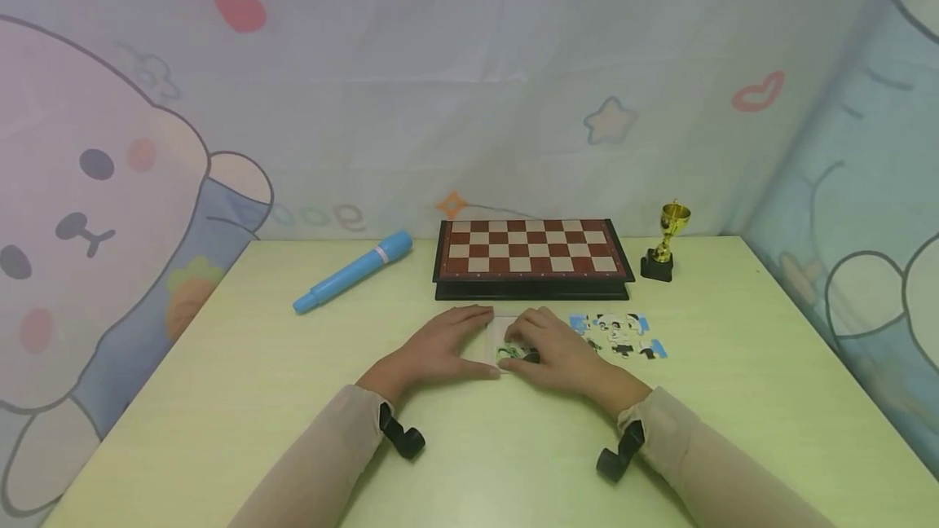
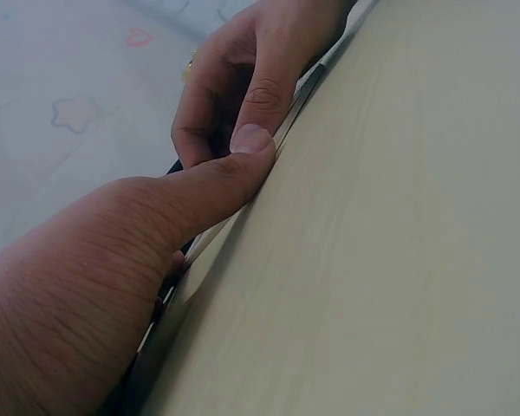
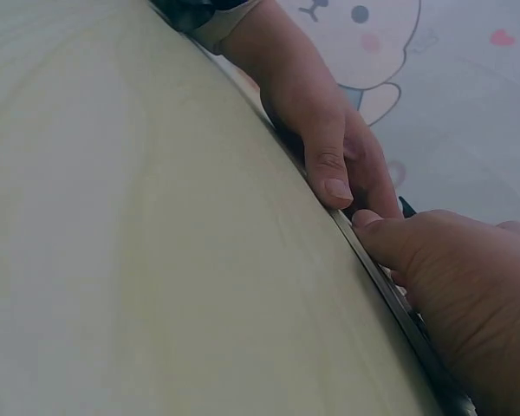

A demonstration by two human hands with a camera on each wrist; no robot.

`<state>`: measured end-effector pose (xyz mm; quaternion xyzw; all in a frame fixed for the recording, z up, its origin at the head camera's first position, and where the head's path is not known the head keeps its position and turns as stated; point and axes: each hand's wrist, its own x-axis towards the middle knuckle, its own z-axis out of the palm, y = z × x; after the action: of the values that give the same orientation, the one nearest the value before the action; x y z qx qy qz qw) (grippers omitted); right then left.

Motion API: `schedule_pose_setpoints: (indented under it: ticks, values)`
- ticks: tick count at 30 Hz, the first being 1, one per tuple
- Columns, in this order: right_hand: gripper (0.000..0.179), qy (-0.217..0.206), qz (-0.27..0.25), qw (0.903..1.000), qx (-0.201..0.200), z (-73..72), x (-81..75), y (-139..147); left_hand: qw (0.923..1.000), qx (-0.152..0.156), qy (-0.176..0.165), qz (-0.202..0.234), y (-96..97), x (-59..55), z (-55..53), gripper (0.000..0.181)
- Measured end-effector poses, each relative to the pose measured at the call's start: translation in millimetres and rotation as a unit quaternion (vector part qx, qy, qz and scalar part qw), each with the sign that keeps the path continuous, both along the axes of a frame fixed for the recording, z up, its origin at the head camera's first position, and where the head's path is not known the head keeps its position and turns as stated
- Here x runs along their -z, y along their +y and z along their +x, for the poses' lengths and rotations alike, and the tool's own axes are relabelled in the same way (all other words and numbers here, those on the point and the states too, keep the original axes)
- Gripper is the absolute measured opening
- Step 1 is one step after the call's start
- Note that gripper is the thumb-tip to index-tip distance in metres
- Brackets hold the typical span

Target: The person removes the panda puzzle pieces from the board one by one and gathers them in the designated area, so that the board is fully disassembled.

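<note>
A thin, clear-edged puzzle tray [image 1: 493,341] lies on the table between the hands. My left hand [image 1: 443,346] holds its left end, thumb along the near edge and fingertips at the far corner. Bent over the tray is my right hand [image 1: 561,351], its thumb and fingers curled about a green and white puzzle piece [image 1: 508,352], partly hidden beneath them. In the left wrist view the left thumb [image 2: 217,191] overlaps the right thumb's tip. Low in the right wrist view, the right hand [image 3: 468,277] reaches the tray's edge. More puzzle pieces [image 1: 622,347] are spread beside the right hand.
Behind the hands stands a folded chessboard [image 1: 531,255] in a black frame. A blue capped tube [image 1: 352,273] lies at the back left. A small gold trophy [image 1: 666,241] on a black base stands at the back right, before the printed curtain [image 1: 484,88].
</note>
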<state>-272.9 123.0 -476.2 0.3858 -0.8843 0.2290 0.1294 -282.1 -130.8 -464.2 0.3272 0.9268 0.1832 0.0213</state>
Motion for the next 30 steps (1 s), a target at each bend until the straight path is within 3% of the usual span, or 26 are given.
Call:
schedule_pose_setpoints:
  ticks: [16, 22, 30]
  values:
    - [0.027, -0.052, -0.04, 0.9977, -0.019, 3.4, -7.6, 0.4, 1.0, 0.003, 0.003, -0.003, -0.2, 0.7, -1.6, 0.1]
    - [0.022, -0.053, -0.071, 0.9955, -0.034, 2.7, -6.9, 1.7, 1.0, 0.003, 0.005, -0.005, -0.8, 2.3, -3.5, 0.1]
    - [0.026, -0.037, -0.057, 0.9963, -0.053, 0.2, -4.1, 1.6, 1.0, 0.009, 0.002, -0.002, -0.7, 0.6, -1.5, 0.099]
